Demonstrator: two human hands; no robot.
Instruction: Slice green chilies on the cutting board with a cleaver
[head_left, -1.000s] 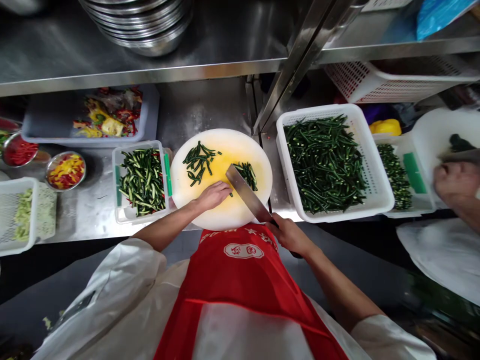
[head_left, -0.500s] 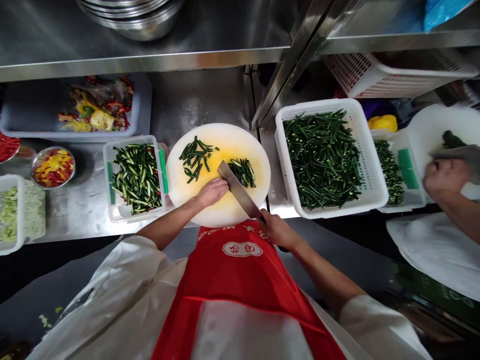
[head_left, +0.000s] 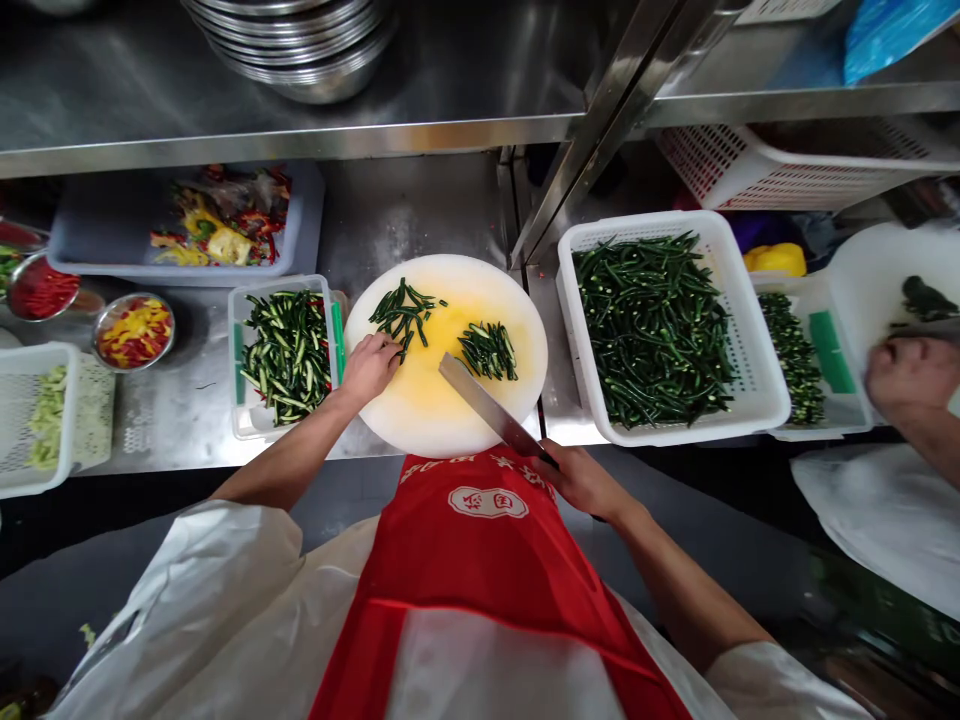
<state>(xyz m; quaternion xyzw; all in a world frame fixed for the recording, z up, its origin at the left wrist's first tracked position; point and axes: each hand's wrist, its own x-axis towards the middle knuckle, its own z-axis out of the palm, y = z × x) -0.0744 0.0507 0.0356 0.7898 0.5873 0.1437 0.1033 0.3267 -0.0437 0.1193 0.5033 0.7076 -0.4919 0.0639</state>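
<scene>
On the round white cutting board [head_left: 420, 425], dark green vegetable strips lie in a loose left pile [head_left: 405, 308] and a neater right pile [head_left: 487, 351]. My left hand [head_left: 370, 368] rests at the board's left side, fingers slightly bent, their tips at the lower edge of the loose pile. What lies under the fingertips is hidden. My right hand [head_left: 581, 478] is closed round the dark handle of a cleaver [head_left: 487, 404]. Its blade slants up and left over the board, just below the right pile and apart from my left hand.
Left of the board stands a clear tub [head_left: 283, 355] of cut green strips. To the right is a white basket [head_left: 759, 400] heaped with long green pieces. Metal bowls [head_left: 135, 333] hold cut peppers. A shelf edge [head_left: 450, 135] runs behind. A co-worker's hand [head_left: 913, 378] shows at far right.
My left hand has moved left, away from the blade to the loose pile. The cleaver has shifted slightly down and away from the right pile. The whole view has moved a little.
</scene>
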